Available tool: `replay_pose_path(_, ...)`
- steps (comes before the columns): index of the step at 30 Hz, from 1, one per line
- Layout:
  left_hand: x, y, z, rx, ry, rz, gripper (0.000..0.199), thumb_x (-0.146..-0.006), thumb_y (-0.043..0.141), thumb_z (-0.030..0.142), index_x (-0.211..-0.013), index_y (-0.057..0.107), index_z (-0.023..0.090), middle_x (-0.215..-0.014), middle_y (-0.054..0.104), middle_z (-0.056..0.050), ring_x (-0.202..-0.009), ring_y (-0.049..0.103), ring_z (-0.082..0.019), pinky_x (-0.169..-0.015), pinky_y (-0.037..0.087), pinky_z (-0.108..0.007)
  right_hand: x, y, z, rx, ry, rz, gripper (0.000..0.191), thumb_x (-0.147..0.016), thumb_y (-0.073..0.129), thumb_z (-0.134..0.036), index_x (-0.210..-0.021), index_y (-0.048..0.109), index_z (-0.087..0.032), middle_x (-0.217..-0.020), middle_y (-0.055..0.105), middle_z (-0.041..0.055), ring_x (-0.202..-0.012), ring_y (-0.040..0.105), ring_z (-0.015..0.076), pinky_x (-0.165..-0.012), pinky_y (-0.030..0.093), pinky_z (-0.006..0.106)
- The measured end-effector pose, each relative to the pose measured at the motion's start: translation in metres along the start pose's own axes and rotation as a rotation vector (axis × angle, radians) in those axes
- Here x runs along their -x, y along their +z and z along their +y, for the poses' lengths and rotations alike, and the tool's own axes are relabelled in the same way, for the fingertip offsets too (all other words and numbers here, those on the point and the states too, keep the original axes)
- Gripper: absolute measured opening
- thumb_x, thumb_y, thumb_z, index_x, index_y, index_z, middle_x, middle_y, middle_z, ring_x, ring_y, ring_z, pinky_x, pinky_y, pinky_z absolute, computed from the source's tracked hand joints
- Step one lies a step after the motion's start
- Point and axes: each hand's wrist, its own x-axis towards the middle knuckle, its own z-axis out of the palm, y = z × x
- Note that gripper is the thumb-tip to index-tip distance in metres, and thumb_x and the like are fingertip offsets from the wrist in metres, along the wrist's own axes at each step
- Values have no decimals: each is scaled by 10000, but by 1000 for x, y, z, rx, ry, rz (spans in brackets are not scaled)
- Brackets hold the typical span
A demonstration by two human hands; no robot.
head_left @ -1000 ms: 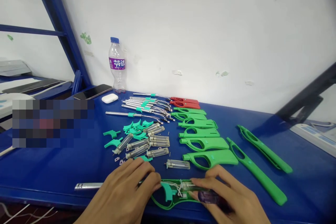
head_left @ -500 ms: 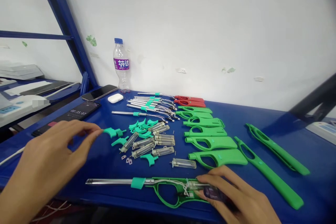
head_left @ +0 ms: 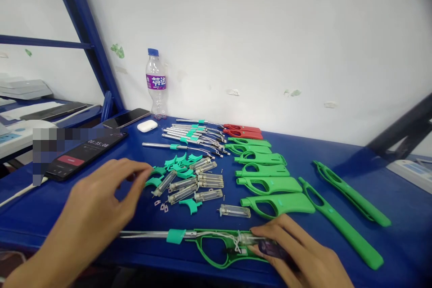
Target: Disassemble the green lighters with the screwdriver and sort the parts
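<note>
My left hand (head_left: 97, 202) is closed, thumb and forefinger pinched at the left edge of the teal pieces (head_left: 182, 166); what lies between the fingertips is hidden. My right hand (head_left: 303, 252) grips the right end of an open green shell (head_left: 216, 263) at the front edge. In that shell sit a clear tank (head_left: 248, 238), white wires and a metal tube (head_left: 145, 234) with a teal sleeve (head_left: 176, 236). A dark purple object (head_left: 273, 249) shows between the right fingers. Above them lie loose clear tanks (head_left: 235, 211) and another teal piece (head_left: 191, 206).
Green casings (head_left: 280, 202) line up right of centre, two red ones (head_left: 243, 132) behind. Long green pieces (head_left: 344, 222) lie at the right. Metal tubes (head_left: 189, 132), a bottle (head_left: 157, 85), a white case (head_left: 147, 126) and phones (head_left: 87, 153) stand or lie farther back.
My left hand has moved right, towards the teal pieces. The teal piece that showed at its fingertips is no longer visible there. My right hand keeps its grip on the green shell.
</note>
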Motion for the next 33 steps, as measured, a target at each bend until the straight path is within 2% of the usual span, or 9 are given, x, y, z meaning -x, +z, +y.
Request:
replay_pose_path(2, 3, 9, 29, 200, 176, -8, 121, -1029, 582, 263, -1032, 699, 233, -951, 718, 37, -873, 679, -143, -820, 537, -238, -2, 2, -1, -10, 3, 15, 196, -1115, 474, -359, -1217, 635, -317, -1070, 721, -6, -724, 777, 106, -639, 625, 155)
replay_pose_path(4, 7, 21, 57, 331, 310, -120, 191, -1032, 537, 145, -1104, 683, 243, -1065, 711, 7, -966, 680, -141, -899, 550, -254, -2, 6, -1, -8, 1, 28, 209, -1122, 452, -379, -1211, 630, -315, -1051, 718, -5, -712, 776, 106, -607, 618, 155)
replay_pose_path(7, 13, 35, 87, 435, 359, -235, 205, -1055, 499, 160, -1053, 689, 235, -1079, 697, -26, -962, 661, -175, -860, 581, -291, -1, 10, 0, 19, -4, 48, 216, -1126, 439, -392, -1210, 621, -311, -1023, 712, -2, -689, 768, 107, -559, 600, 153)
replay_pose_path(9, 15, 40, 95, 434, 371, -282, 205, -1067, 488, 180, -1068, 687, 227, -1086, 699, -35, -981, 657, -199, -865, 594, -324, 0, 12, -1, 31, -5, 68, 215, -1128, 434, -385, -1211, 615, -306, -1018, 710, 0, -664, 758, 106, -558, 597, 156)
replay_pose_path(12, 17, 43, 97, 420, 390, -314, 195, -1069, 490, 173, -1073, 678, 223, -1059, 703, -25, -996, 654, -212, -937, 593, -377, 1, 12, -3, 32, -9, 87, 203, -1132, 426, -365, -1220, 597, -298, -1026, 709, 2, -650, 752, 108, -569, 596, 165)
replay_pose_path(17, 17, 45, 92, 441, 465, -318, 152, -1061, 520, 141, -1021, 653, 201, -981, 704, -7, -940, 648, -181, -1042, 557, -385, -2, 9, -7, 25, -24, 117, 219, -1148, 357, -372, -1201, 552, -286, -1025, 731, 2, -705, 776, 122, -582, 593, 177)
replay_pose_path(21, 19, 49, 89, 403, 527, -330, 191, -967, 572, 43, -1052, 649, 196, -1013, 708, -21, -934, 657, -193, -1041, 571, -408, -2, 10, -7, 18, -25, 131, 186, -1139, 398, -351, -1212, 556, -286, -1038, 736, 1, -698, 773, 121, -609, 596, 167)
replay_pose_path(27, 17, 45, 89, 296, 554, -316, 471, -778, 466, -65, -1132, 628, 200, -1064, 710, -44, -926, 684, -232, -899, 630, -418, -1, 9, -8, 46, -46, 108, 269, -1116, 399, -229, -1295, 594, -277, -1066, 698, 40, -683, 754, 111, -589, 590, 160)
replay_pose_path(33, 16, 51, 88, 301, 551, -321, 511, -712, 446, -63, -1106, 622, 212, -1005, 679, -45, -830, 648, -210, -761, 615, -357, -3, 6, -11, 13, -43, 66, 392, -1084, 395, -166, -1342, 653, -310, -971, 668, 26, -577, 674, 79, -525, 544, 130)
